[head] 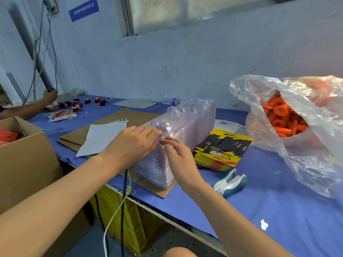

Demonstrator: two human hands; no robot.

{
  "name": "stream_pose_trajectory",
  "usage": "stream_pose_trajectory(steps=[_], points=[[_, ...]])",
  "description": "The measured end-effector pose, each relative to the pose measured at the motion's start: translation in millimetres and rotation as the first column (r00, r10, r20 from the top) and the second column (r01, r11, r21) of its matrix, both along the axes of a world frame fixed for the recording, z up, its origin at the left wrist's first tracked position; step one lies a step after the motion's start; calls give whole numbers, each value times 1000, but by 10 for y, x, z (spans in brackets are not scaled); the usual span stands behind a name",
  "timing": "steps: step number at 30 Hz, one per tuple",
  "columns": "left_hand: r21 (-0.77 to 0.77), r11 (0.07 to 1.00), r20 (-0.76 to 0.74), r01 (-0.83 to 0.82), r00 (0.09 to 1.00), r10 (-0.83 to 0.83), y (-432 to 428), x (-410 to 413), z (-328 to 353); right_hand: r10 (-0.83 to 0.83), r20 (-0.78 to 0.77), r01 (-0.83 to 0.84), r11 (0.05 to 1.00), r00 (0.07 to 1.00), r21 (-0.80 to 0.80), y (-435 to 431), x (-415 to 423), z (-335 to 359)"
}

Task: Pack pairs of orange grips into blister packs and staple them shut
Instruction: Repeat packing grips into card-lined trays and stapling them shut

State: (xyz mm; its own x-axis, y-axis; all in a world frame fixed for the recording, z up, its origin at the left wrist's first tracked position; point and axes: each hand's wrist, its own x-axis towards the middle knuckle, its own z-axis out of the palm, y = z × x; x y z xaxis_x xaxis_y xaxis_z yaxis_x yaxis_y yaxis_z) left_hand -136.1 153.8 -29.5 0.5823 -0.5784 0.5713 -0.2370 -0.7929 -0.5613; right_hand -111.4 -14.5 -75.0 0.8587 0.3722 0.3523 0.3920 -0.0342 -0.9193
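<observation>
Spreading over the blue counter (278, 210), supplies lie within reach: orange grips (285, 117) bagged at right, nested blister packs (185, 123) in the centre. Left hand (133, 143) and right hand (178, 156) pinch the stack's near end, probably to peel one pack free; the stapler (230, 182) lies just beside.

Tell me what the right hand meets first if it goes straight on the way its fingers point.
Likely the blister stack, whose top edge the right hand seems to touch; the left hand lies just beyond.
</observation>
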Motion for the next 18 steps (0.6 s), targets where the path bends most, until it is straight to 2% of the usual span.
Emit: stream_pose_trajectory(steps=[2, 5, 8, 12, 18], points=[[19, 1000, 43, -18, 999, 17, -18, 27, 16, -4, -288, 49, 987, 958, 151, 19, 48, 145], [0, 999, 79, -50, 996, 50, -49, 44, 47, 42, -564, 71, 981, 825, 178, 46, 182, 364], [-49, 995, 80, -83, 993, 87, -80, 48, 42, 151, -626, -20, 977, 765, 212, 81, 267, 520], [-210, 974, 52, -80, 994, 93, -72, 48, 69, 259, -681, -31, 944, 685, 328, 89, 302, 557], [-200, 978, -15, -63, 998, 61, -23, 14, 63, 336, -712, 10, 901, 616, 434, 115, 320, 446]])
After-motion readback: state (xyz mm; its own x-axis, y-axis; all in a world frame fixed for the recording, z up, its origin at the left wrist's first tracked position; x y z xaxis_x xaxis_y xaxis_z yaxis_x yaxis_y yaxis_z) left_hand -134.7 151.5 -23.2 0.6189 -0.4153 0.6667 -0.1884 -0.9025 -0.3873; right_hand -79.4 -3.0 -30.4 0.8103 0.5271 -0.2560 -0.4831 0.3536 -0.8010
